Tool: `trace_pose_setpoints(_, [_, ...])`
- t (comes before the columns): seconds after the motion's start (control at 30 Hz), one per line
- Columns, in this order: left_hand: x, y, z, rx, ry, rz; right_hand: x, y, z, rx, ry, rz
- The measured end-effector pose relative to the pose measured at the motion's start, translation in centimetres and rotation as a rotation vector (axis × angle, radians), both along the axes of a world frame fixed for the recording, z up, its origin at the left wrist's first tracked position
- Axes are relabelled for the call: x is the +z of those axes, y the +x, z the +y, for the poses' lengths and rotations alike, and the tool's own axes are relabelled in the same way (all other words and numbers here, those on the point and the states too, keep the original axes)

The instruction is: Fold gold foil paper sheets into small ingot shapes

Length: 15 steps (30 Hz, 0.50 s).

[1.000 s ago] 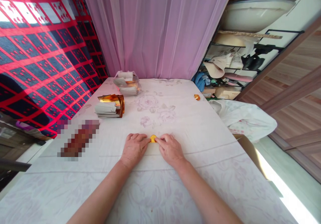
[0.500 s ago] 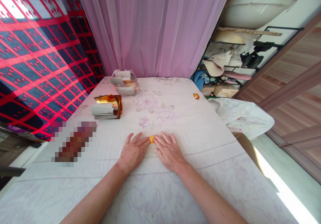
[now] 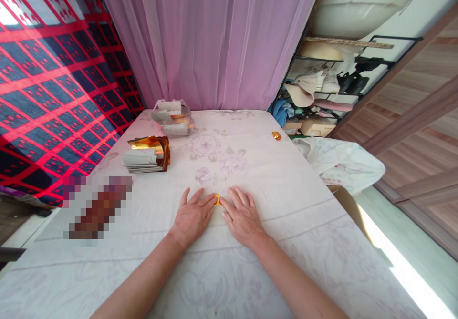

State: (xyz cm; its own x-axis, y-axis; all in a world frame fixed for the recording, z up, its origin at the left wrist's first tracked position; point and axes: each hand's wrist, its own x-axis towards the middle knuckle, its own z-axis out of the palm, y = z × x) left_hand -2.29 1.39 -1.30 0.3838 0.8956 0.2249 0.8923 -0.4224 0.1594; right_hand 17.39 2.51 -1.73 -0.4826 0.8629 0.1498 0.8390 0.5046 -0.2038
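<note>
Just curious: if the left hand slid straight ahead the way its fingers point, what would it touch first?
The left hand lies flat, fingers pointing forward and slightly right. Its forefinger already touches the small gold piece; beyond lies bare flowered tablecloth, then probably the pink curtain.

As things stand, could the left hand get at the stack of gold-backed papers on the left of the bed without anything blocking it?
Probably yes. The left hand lies flat beside the small gold piece, and only bare floral sheet lies between it and the paper stack.
</note>
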Motion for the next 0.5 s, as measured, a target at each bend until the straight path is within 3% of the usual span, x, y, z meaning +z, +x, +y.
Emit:
trace_pose_setpoints(0.17, [-0.1, -1.2, -0.3, 0.006, 0.008, 0.043, -0.3, 0.2, -0.1, -0.015, 0.03, 0.017])
trace_pose_setpoints(0.5, [0.7, -0.5, 0.3, 0.064, 0.03, 0.087, 0.4, -1.4, 1.6, 0.016, 0.03, 0.014])
